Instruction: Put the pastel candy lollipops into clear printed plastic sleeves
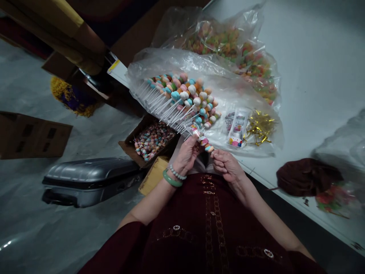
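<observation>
Close to my body, I hold a candy skewer (204, 142) of pink, purple, blue and orange pieces, with clear wrapping visible near its upper end. My left hand (186, 154), with a bead bracelet and a green bangle at the wrist, is closed around the upper part. At the lower end, the fingers of my right hand (226, 164) pinch it; the exact grip point is partly hidden. Just beyond my hands lies a pile of candy skewers (182, 95) with white sticks, on a clear plastic sheet (159, 61).
Printed packets (238, 127) and gold twist ties (261, 127) lie on the sheet's right side. Behind are bags of colourful candies (222, 40). A carton of wrapped candies (154, 140) stands left, near a grey suitcase (91, 179). A dark brown bag (308, 177) rests right on the white table (313, 76).
</observation>
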Motion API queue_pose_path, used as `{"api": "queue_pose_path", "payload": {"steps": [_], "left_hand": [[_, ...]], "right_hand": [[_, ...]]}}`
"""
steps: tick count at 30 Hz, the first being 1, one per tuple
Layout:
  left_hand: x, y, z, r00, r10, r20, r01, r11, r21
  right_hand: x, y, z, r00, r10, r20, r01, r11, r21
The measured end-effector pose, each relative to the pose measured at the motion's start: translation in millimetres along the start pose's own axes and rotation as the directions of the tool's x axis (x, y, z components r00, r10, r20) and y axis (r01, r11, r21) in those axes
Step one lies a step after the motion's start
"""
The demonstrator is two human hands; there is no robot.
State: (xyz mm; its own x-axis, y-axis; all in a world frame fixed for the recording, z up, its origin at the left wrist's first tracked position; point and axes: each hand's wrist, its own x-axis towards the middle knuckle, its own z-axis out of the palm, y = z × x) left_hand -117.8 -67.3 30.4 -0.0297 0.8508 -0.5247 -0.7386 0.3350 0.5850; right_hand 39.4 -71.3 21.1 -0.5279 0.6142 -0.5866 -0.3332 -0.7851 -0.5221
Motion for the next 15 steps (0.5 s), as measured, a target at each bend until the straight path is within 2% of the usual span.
{"api": "queue_pose_path", "payload": {"steps": [6,9,12,15], "left_hand": [[1.0,-4.1,-8.7,0.992,0.116,-0.048,-0.101,0.963,0.25],[-0.2,-1.8,-14.4,0.977,0.203,-0.063,-0.156,0.886,0.437],[-2.1,5.8,-16.8,0.965,0.255,-0.064,-0.175,0.804,0.569],[-4.4,11.9,-14.5,0.978,0.2,-0.064,-0.127,0.805,0.579]], "right_hand": [[-3.6,-1.9,-2.9,0.998,0.041,0.054,-0.041,0.999,-0.001],[-3.8,-2.0,-3.4,1.0,0.021,-0.004,-0.021,0.999,-0.046],[-2.3,1.0,-3.4,0.987,-0.106,-0.123,0.082,0.98,-0.182],[-0.7,4.6,-3.7,0.941,-0.301,-0.154,0.208,0.875,-0.437]]}}
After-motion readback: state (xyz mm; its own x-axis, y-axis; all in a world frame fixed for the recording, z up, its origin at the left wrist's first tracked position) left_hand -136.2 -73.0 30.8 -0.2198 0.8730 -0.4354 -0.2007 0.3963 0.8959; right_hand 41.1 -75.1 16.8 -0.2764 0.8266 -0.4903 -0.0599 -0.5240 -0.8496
